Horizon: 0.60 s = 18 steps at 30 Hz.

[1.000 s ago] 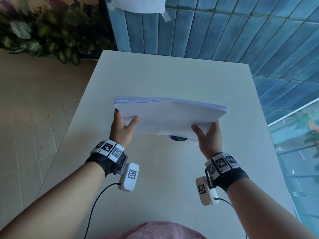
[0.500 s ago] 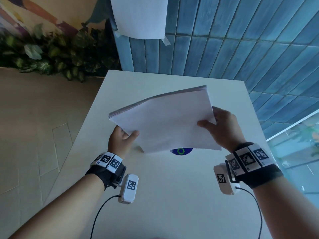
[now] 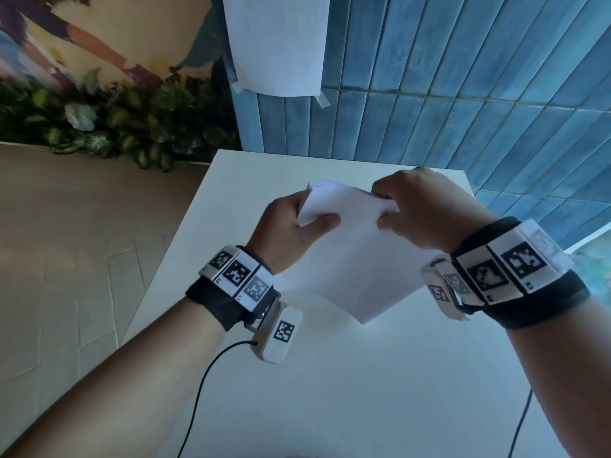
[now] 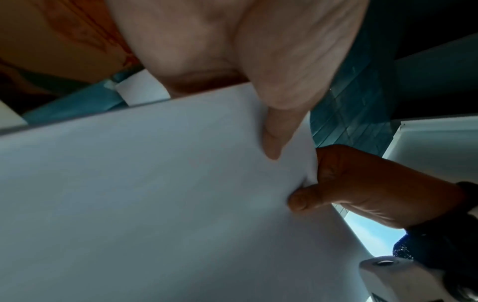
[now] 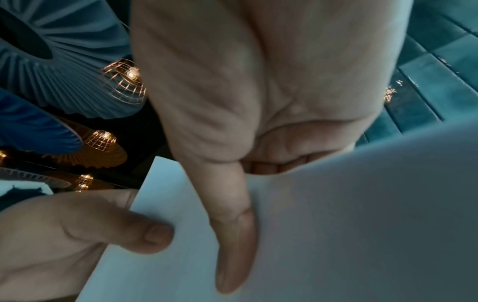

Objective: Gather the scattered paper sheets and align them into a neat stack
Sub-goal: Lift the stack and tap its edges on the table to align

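A stack of white paper sheets (image 3: pixel 357 259) is held upright above the white table (image 3: pixel 363 391), its lower corner pointing down near the surface. My left hand (image 3: pixel 291 226) grips the stack's top left edge, thumb on the near face. My right hand (image 3: pixel 420 209) grips the top right edge, thumb on the near face and fingers behind. In the left wrist view the paper stack (image 4: pixel 155 194) fills the frame with my left thumb (image 4: pixel 279 126) pressed on it. The right wrist view shows the sheets (image 5: pixel 336 235) pinched under my right thumb (image 5: pixel 232 235).
A blue tiled wall (image 3: pixel 446 77) stands behind the table, with a white sheet (image 3: pixel 277 41) taped to it. Leafy plants (image 3: pixel 109 127) line the floor at the left. Cables (image 3: pixel 211 375) run from both wrist cameras across the table's near part.
The stack has turned from lying flat between my hands to standing upright on a corner. Both hands moved up to its top edge and closer together; the blue round mark is now hidden.
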### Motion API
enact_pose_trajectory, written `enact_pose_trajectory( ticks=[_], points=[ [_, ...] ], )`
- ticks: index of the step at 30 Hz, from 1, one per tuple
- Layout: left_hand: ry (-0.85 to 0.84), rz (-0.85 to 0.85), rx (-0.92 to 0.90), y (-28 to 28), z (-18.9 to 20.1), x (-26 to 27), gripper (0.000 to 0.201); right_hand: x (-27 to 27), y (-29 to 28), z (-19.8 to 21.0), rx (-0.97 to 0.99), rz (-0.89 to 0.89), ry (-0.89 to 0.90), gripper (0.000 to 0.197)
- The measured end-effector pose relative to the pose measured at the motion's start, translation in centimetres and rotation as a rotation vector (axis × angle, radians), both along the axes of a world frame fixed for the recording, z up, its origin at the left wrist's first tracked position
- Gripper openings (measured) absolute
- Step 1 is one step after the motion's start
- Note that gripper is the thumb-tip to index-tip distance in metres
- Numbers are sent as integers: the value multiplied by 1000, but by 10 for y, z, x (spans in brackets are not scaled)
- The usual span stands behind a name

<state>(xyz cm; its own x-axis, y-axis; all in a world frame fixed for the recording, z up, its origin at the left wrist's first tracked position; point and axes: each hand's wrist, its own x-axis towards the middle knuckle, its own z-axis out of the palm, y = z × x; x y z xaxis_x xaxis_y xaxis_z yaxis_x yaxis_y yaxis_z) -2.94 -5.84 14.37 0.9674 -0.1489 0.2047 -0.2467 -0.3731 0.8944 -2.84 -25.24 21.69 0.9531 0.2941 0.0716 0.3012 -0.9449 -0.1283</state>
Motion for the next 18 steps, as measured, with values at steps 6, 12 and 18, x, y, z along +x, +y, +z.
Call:
enact_pose_trajectory(
  ticks=[6,12,18],
  points=[
    [98,34,-205,2,-22,-13,19,-15,-18,-8,85,-1,48,17],
    [217,118,-288,19,-38,-18,10,-27,-68,-45,605,-146,106,15],
    [264,121,-334,13,-50,-22,13,-42,-61,-99,1424,-218,135,22]
  ],
)
